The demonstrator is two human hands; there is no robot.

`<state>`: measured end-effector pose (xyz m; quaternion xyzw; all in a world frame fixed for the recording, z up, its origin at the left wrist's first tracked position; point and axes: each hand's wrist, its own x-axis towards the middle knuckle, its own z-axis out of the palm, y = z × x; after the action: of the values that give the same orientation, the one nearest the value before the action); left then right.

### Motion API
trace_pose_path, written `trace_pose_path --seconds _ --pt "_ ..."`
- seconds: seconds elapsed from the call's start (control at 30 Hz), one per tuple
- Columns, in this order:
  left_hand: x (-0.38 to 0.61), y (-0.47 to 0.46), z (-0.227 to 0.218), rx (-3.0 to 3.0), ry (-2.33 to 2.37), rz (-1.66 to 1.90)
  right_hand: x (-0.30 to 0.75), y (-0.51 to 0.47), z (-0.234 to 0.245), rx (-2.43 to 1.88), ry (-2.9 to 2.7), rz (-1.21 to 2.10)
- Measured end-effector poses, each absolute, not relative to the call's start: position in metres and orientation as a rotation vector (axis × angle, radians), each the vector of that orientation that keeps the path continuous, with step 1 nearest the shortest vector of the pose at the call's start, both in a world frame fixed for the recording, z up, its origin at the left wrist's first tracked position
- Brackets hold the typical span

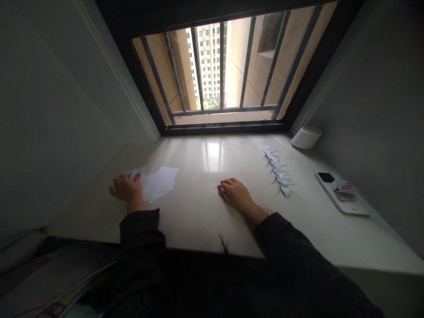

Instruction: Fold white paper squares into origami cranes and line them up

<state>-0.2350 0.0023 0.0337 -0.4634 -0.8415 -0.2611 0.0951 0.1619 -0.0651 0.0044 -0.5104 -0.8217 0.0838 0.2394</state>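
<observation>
Left hand (127, 189) pinches a sheet off the loose paper stack (159, 182) near the desk's (198, 212) left edge; right hand (236, 192) rests empty mid-desk, fingers loosely curled. Folded paper cranes (277, 172) line up toward the right.

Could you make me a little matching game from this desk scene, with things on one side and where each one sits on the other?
Things:
1. left hand
2. row of folded paper figures
3. phone
4. white round container

Places:
A. far right corner, by the window
B. on the stack of white paper sheets
C. right edge of the desk, nearest the wall
D. beyond and to the right of the right hand

Pairs: 1-B, 2-D, 3-C, 4-A
</observation>
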Motion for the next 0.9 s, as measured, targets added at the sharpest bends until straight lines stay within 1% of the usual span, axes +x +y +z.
trace_pose_path --seconds 0.1,0.2,0.27,0.33,0.4,0.47,0.53,0.63,0.7,0.9 --pt "-0.213 0.006 0.046 -1.291 -2.405 -1.188 0.162 -0.065 0.005 -1.4 -2.236 0.241" --pt "-0.175 0.018 0.054 -1.41 -2.375 -1.775 0.159 -0.064 0.008 -1.39 -2.166 0.297" --pt "-0.142 0.025 0.056 -1.523 -2.374 -2.201 0.155 -0.06 0.011 -1.382 -2.04 0.374" --pt "-0.105 0.028 0.054 -1.673 -2.349 -2.48 0.149 -0.053 0.015 -1.365 -1.861 0.519" --pt "-0.07 0.027 0.047 -1.832 -2.362 -2.54 0.144 -0.044 0.018 -1.32 -1.649 0.769" --pt "-0.042 0.021 0.039 -2.074 -2.308 -2.468 0.141 -0.033 0.017 -1.248 -1.434 1.016" --pt "-0.023 0.014 0.032 -2.247 -2.193 -2.355 0.142 -0.025 0.015 -1.193 -1.277 1.155" --pt "-0.012 0.007 0.023 -2.335 -2.141 -2.188 0.149 -0.019 0.009 -1.166 -1.16 1.149" --pt "-0.013 0.006 0.02 -2.373 -2.126 -2.144 0.155 -0.018 0.006 -1.161 -1.085 1.148" --pt "-0.029 0.017 0.013 -2.428 -2.31 -2.364 0.174 -0.016 0.002 -1.123 -0.957 1.123"
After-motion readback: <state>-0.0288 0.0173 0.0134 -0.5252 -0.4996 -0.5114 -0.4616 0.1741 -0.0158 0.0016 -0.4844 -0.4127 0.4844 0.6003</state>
